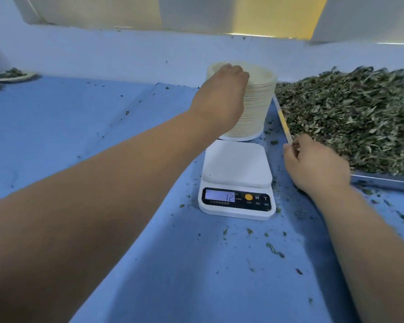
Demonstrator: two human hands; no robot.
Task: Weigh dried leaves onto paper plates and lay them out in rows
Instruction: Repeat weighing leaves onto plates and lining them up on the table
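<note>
While the scale [237,180] platform is bare, the step in hand is judged to be the fetching of a fresh plate. The left hand [219,94] is laid over the top of the plates [254,108], a tall stack on the desk [103,108] just behind the scale. Its grip is closed over the stack's upper rim, with the fingertips hidden beyond the knuckles. The left arm is stretched forward and across, wrist bent down.

The right hand [313,164] is held low at the near corner of the tray [383,181], on which the leaves [350,113] are heaped. Its fingers are curled, knuckles up, but whether anything is pinched in that grip cannot be told.

Next, a single plate is to be separated from the stack without its neighbours being lifted, then centred on the platform. Leaves are added afterwards. Filled plates [14,75] are seen at the far left.
</note>
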